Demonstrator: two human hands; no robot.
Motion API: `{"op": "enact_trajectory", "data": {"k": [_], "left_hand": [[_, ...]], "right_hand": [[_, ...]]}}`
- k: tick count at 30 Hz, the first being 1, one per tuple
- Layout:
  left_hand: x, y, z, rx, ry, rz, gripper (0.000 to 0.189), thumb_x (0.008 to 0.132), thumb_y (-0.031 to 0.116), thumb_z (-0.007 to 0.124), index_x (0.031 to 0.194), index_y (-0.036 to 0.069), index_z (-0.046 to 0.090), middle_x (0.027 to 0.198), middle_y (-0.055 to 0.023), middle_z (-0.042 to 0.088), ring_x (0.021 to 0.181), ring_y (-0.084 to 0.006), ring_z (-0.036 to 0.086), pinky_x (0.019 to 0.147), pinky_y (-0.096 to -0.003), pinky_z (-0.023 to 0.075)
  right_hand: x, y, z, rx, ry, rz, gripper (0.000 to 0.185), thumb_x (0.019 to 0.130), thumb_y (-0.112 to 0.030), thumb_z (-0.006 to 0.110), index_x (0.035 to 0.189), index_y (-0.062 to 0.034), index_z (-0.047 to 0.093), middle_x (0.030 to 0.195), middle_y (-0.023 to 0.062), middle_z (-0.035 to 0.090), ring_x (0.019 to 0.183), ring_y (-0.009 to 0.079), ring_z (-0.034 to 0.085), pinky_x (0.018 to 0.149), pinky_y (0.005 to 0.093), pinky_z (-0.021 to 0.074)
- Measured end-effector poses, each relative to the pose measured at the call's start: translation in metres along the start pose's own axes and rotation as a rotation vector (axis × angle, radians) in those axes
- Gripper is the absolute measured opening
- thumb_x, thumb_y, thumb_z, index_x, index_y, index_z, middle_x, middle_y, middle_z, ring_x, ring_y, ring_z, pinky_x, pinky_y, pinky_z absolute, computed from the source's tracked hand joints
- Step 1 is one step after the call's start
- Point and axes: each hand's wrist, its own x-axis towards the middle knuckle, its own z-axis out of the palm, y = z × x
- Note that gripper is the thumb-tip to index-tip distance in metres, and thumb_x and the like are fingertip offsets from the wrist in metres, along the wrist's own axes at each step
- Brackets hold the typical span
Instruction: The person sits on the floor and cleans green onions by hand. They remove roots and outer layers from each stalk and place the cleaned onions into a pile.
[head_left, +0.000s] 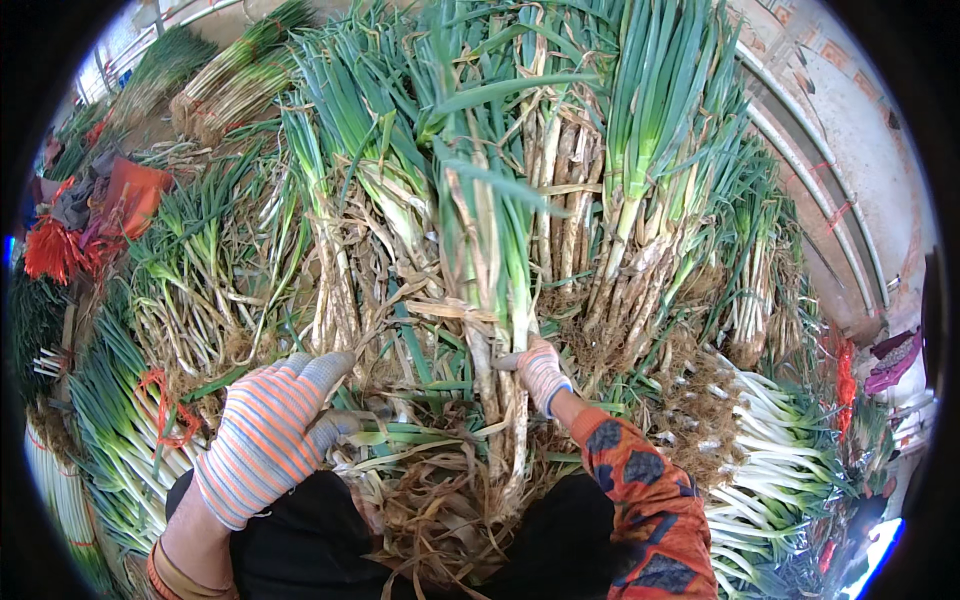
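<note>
Both hands wear striped knit gloves. My right hand (537, 370) grips a few untrimmed green onions (495, 375) around their pale stalks. They stand upright before me, with green leaves at the top, dry brown sheaths on the stalks, and roots hanging between my knees. At the left, my left hand (270, 431) is apart from them, its thumb spread from the curved fingers and nothing seen between them. Beneath the held onions lies a heap of dry peeled leaves and sheaths (435, 495).
A big pile of untrimmed green onions (660, 172) leans ahead. Cleaned white-stalked onions lie at the right (772, 435) and more onions at the left (127, 420), beside red string (161, 409). Farther left are an orange cloth (135, 195) and tied bundles (232, 82). Pale pipes (817, 172) run along the right.
</note>
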Motion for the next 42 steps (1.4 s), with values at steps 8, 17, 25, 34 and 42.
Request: {"op": "enact_trajectory", "data": {"k": [8,17,25,34,42], "left_hand": [[0.012,0.020,0.017,-0.040,-0.001,0.064,0.048,0.075,0.023,0.071,0.115,0.001,0.056,0.090,-0.0184,0.059,0.082,-0.0382,0.058,0.072,-0.0426,0.0461],[0.020,0.034,0.039,-0.055,-0.021,0.047,0.038,0.081,0.025,0.066,0.111,0.003,0.059,0.102,-0.0197,0.063,0.091,-0.0374,0.061,0.077,-0.0409,0.0484],[0.047,0.050,0.069,-1.019,-0.095,-0.381,0.052,0.093,0.037,0.057,0.126,-0.002,0.051,0.103,-0.0043,0.060,0.093,-0.0116,0.054,0.083,-0.0263,0.0451],[0.034,0.103,0.024,-1.171,0.063,-0.298,0.053,0.080,0.022,0.066,0.126,-0.001,0.052,0.087,0.0001,0.060,0.070,-0.0067,0.054,0.061,-0.0212,0.0441],[0.011,0.165,0.008,-1.056,0.189,-0.093,0.061,0.075,0.017,0.068,0.130,-0.002,0.049,0.109,-0.0077,0.060,0.099,-0.0147,0.055,0.088,-0.0287,0.0432]], "right_hand": [[-0.053,-0.063,0.002,0.191,-0.131,-0.266,0.062,0.067,-0.011,0.082,0.120,0.0040,0.052,0.103,0.0078,0.064,0.086,0.0141,0.060,0.078,0.0265,0.0489],[-0.137,-0.077,0.036,0.459,-0.336,-0.120,0.059,0.069,-0.022,0.083,0.113,0.0034,0.054,0.103,0.0107,0.063,0.088,0.0185,0.059,0.078,0.0307,0.0490],[-0.215,-0.113,0.063,0.454,-0.451,-0.242,0.052,0.071,-0.014,0.081,0.112,-0.0017,0.052,0.093,0.0029,0.063,0.082,0.0108,0.057,0.071,0.0275,0.0486],[-0.238,-0.139,0.015,-0.022,-0.749,-0.413,0.033,0.081,-0.028,0.071,0.099,-0.0026,0.063,0.084,0.0034,0.063,0.081,0.0109,0.058,0.072,0.0266,0.0481],[-0.219,-0.148,-0.054,0.400,-0.321,-0.602,0.027,0.086,-0.020,0.064,0.106,-0.0017,0.062,0.080,0.0028,0.062,0.062,0.0091,0.057,0.050,0.0226,0.0438]]}}
